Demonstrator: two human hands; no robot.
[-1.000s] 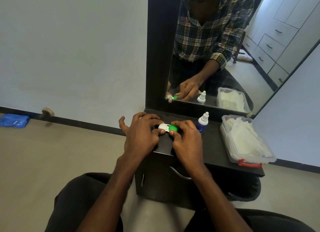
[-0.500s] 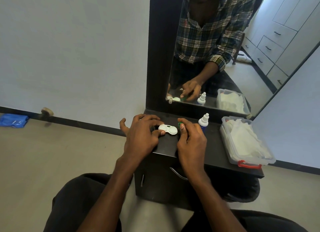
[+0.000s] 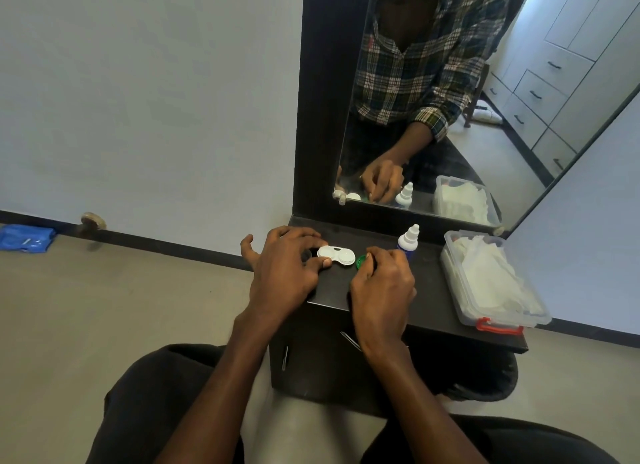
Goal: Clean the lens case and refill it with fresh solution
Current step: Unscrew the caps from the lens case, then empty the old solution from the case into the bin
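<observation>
A low dark vanity top [image 3: 429,287] is standing against a pale wall under a framed mirror [image 3: 450,93], and the person is sitting before it. The left hand [image 3: 284,273] is pinning the white lens case [image 3: 336,255] down, its thumb tip pressing the case's near-left edge and its fingers curling over the far-left end. The right hand [image 3: 381,287] is pinching the green cap [image 3: 361,261] between curled fingertips, just at the case's 3 o'clock, at or just off the surface. Judged step: opening, with the right-hand well uncapped and the left cap seemingly still on. The next move calls for releasing the green cap, then unscrewing the other. The solution bottle [image 3: 408,242] is standing at the right hand's 1 o'clock; a clear tub of tissues [image 3: 485,280] is lying farther toward 3 o'clock.
</observation>
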